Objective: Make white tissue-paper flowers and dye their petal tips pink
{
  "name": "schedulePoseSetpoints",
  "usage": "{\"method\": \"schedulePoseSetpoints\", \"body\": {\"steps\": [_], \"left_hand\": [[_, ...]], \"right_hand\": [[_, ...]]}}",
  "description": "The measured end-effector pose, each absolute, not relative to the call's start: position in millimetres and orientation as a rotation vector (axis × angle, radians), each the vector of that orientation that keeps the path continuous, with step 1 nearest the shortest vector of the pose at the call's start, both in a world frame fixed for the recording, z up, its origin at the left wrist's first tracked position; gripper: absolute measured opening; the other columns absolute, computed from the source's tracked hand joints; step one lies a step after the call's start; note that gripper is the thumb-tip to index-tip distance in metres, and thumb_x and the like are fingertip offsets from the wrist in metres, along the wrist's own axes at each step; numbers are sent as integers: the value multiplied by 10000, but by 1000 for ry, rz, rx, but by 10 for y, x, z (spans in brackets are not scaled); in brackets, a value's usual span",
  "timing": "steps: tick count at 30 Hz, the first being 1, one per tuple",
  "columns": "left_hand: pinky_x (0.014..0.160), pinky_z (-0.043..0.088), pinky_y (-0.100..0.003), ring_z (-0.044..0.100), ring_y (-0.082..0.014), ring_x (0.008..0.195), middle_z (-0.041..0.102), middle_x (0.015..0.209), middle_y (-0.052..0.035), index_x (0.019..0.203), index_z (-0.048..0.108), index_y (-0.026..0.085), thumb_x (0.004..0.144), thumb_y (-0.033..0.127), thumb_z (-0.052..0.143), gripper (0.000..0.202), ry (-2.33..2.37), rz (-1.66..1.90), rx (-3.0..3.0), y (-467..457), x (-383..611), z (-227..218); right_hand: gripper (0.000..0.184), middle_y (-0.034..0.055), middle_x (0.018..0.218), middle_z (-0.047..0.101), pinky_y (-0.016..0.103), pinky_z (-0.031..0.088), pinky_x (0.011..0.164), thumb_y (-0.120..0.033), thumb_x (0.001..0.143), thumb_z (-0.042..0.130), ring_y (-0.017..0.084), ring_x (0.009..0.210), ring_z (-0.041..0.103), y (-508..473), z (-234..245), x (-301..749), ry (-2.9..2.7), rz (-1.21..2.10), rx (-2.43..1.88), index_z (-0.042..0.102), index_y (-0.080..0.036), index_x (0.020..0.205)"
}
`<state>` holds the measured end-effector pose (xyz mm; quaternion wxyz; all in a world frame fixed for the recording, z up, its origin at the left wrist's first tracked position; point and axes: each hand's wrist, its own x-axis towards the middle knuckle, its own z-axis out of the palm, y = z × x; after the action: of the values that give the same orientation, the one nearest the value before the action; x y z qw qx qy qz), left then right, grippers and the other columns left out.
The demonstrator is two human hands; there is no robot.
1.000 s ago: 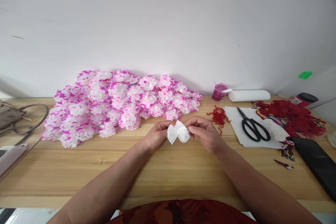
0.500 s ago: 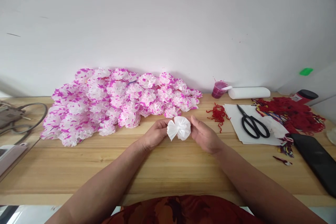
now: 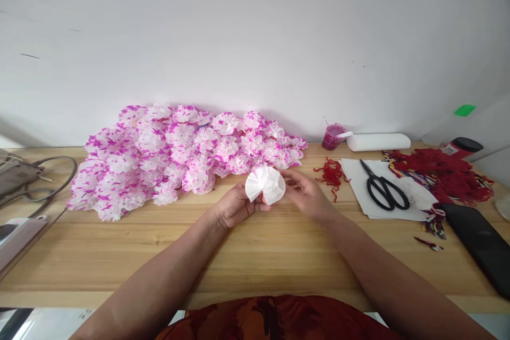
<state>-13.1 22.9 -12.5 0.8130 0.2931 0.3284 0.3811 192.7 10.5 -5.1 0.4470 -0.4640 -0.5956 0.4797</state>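
Observation:
A white paper flower (image 3: 266, 185), its pleated layers fanned into a near-round shape with a notch at the bottom, is held above the middle of the wooden table. My left hand (image 3: 236, 206) grips it from the left and below; a bit of red shows at its underside near the fingertips. At the flower's right edge, my right hand (image 3: 305, 194) has its fingers bent in against the paper, the tips partly hidden behind it. Beyond both hands lies a large pile of white paper flowers with magenta-tipped petals (image 3: 199, 149).
To the right, black-handled scissors (image 3: 385, 191) lie on white paper sheets (image 3: 358, 183). Red yarn pieces (image 3: 331, 174), a cup of magenta liquid (image 3: 331, 138), a white roll (image 3: 378, 142), a red yarn heap (image 3: 446, 172) and a black phone (image 3: 478, 244) are nearby. Cables (image 3: 59, 180) run at left.
The white paper flower has turned and spread from a bow shape into a rounder fan, moving slightly left and up. My right hand has shifted its fingers along its edge.

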Motion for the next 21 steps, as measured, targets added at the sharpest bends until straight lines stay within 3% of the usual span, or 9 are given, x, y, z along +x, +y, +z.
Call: {"method": "schedulePoseSetpoints", "body": {"steps": [2,5,10,16,21], "left_hand": [[666,569,-284,613,-134,651,656,684,-44,765,699,118,643,234,841,220,671,801,640,206,-112,-122],[618,545,-251,597,-124,597,580,578,-29,577,622,108,640,259,830,265,647,774,674,181,-84,-117],[544,506,-234,548,-106,543,525,540,3,624,625,124,653,253,793,214,684,773,677,186,-63,-126],[516,444,-229,501,-94,510,522,517,6,638,638,120,606,261,801,218,739,825,775,190,-36,-91],[534,407,-236,504,-93,522,600,586,-19,705,678,112,594,271,805,232,783,869,889,184,-30,-98]], "right_hand": [[387,80,1156,682,352,516,861,-375,865,702,224,1011,637,47,-75,1852,-1667,1172,-1031,652,-233,1221],[217,78,1069,697,382,497,930,-363,933,616,228,1004,644,-17,-100,1778,-1824,1097,-889,694,-228,1084],[207,122,1164,672,429,465,978,-378,932,605,281,1114,610,-5,-109,1791,-1908,776,-974,728,-226,998],[215,106,1114,703,393,504,900,-380,951,579,257,1036,649,3,-111,1810,-1956,651,-1002,738,-239,987],[190,110,1088,718,406,511,870,-324,942,583,264,1006,649,3,-151,1817,-1992,521,-1036,737,-243,1018]]}}
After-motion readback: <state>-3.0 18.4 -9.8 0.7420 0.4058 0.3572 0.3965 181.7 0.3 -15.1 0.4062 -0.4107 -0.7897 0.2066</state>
